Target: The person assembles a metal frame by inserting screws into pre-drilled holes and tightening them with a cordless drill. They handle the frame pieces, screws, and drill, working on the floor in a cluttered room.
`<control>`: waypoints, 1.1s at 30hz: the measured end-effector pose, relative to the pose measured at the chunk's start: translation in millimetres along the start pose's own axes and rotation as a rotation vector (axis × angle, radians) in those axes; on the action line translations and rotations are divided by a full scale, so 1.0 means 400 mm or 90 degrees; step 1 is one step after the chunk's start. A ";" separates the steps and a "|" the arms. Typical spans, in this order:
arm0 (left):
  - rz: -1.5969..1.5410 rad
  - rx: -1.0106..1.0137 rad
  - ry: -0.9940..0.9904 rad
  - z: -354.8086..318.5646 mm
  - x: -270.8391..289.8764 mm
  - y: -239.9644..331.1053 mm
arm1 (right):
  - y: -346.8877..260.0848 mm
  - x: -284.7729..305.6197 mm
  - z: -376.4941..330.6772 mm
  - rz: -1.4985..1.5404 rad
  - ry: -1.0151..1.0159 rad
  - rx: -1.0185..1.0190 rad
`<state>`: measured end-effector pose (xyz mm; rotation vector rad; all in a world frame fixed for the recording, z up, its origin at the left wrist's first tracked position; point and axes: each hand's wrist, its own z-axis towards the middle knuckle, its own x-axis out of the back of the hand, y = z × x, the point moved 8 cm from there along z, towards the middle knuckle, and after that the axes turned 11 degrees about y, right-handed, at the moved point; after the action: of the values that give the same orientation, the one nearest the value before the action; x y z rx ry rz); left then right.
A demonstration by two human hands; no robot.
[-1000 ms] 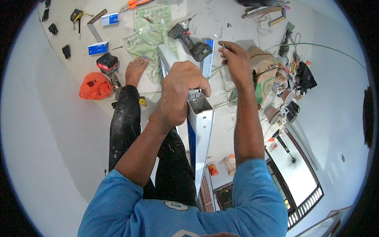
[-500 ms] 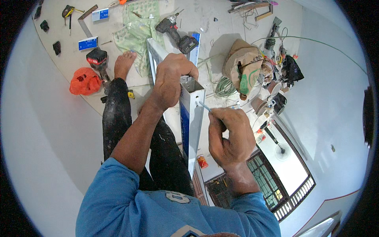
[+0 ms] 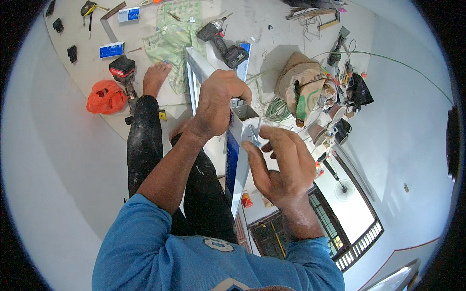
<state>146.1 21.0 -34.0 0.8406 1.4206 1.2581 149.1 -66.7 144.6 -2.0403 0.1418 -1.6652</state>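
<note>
Gripping metal frame (image 3: 244, 160), left hand (image 3: 218, 99) clamped on; right hand (image 3: 286, 165) alongside, hold unclear.

The left hand (image 3: 218, 99) and right hand (image 3: 286, 165) are being viewed downward, from near, by a fisheye camera on the person's head.

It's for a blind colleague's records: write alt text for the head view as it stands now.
A bare left hand grips a rectangular metal tube near its open end, while the right hand is at a thin, blurred piece by the tube's side. On the floor beyond lie a cordless drill, a green sheet and an orange bag.
</note>
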 end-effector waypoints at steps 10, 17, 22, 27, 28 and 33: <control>-0.020 0.011 0.000 0.000 -0.007 -0.004 | 0.006 0.002 -0.014 -0.033 0.017 0.096; -0.021 0.004 -0.007 0.004 -0.011 0.002 | 0.023 -0.018 -0.023 0.032 0.059 -0.012; -0.008 0.032 -0.038 0.007 -0.016 0.001 | 0.028 -0.010 -0.032 0.033 0.074 0.005; 0.014 0.069 -0.056 0.010 -0.017 0.002 | 0.035 -0.024 -0.026 0.006 0.099 0.019; 0.000 0.050 -0.039 0.010 -0.015 0.004 | 0.034 -0.026 -0.024 -0.004 0.098 0.019; -0.033 0.003 -0.019 0.009 -0.012 0.004 | 0.048 -0.034 -0.035 0.032 0.107 -0.066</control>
<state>150.4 17.6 -31.2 0.8184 1.4130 1.1989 136.9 -82.5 125.7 -1.9509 0.3410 -1.8316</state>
